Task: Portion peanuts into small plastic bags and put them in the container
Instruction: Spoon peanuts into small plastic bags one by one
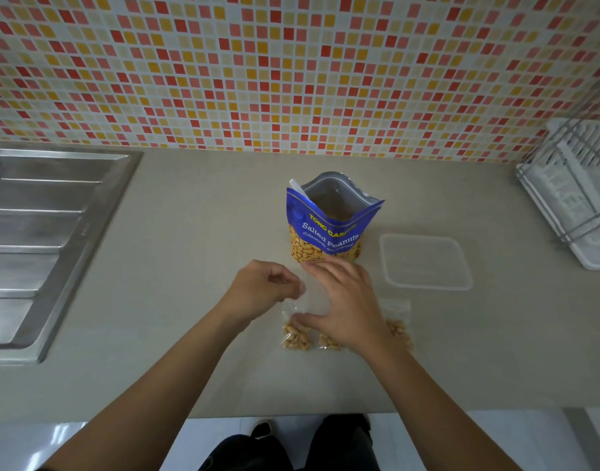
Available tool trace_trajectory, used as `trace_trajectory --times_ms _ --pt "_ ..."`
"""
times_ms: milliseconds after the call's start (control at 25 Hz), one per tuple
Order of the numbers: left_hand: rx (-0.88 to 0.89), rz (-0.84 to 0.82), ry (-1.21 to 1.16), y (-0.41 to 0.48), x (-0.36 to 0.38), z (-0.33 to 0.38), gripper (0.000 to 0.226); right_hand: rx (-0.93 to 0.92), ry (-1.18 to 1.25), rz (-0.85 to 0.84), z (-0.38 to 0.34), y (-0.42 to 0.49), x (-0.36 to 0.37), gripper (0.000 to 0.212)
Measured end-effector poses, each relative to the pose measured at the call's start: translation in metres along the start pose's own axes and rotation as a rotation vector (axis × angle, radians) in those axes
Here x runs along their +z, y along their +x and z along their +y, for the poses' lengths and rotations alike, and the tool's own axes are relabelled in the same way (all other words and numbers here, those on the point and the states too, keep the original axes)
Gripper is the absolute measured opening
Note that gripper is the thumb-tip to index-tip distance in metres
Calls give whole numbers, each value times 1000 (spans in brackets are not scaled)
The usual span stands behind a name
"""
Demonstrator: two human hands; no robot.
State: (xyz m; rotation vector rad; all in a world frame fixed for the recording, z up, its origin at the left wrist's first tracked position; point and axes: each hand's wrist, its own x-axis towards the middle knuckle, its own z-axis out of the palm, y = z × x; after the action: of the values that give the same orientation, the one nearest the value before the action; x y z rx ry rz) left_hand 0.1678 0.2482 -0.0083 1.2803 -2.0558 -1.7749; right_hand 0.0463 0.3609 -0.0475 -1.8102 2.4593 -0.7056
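An open blue bag of salted peanuts (329, 232) stands on the counter, a white spoon handle (296, 186) sticking out of its mouth. In front of it, my left hand (262, 283) pinches the edge of a clear small plastic bag (313, 295) with curled fingers. My right hand (346, 300) lies flat on the same bag, fingers spread and straight. Three small bags holding peanuts lie below: one at the left (295, 336), one in the middle (329, 342) partly under my right hand, one at the right (398, 329). An empty clear plastic container (426, 261) sits to the right.
A steel sink drainboard (47, 239) fills the counter's left side. A white dish rack (573, 198) stands at the far right against the tiled wall. The beige counter (189, 266) ends at its front edge just below my forearms.
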Motion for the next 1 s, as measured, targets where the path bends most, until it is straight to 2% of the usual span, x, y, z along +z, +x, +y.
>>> trace_trajectory --times_ms 160,320,480,560,600,680,760,880,1000 --pt "84 73 263 0 1 4 8 23 13 57 1 -1 0 64" --pt "113 139 449 -3 3 11 16 46 27 83 -3 -4 2 60" --pt "104 141 444 -1 2 12 14 90 51 73 -7 -8 4 62" --pt "77 88 321 0 0 12 10 75 111 27 -8 -8 4 76" --pt "60 48 237 1 -2 12 10 97 213 -35 -8 -9 4 88" --pt "47 -26 117 2 -7 12 12 264 654 -188 -8 -10 -1 109" --pt "49 -74 60 3 -15 13 14 492 1071 -200 -3 -7 -3 113" --pt "55 -87 89 5 -23 11 12 698 1264 -155 5 -3 -3 84" --pt "63 -55 204 6 -24 9 7 716 1289 -95 9 0 -4 61"
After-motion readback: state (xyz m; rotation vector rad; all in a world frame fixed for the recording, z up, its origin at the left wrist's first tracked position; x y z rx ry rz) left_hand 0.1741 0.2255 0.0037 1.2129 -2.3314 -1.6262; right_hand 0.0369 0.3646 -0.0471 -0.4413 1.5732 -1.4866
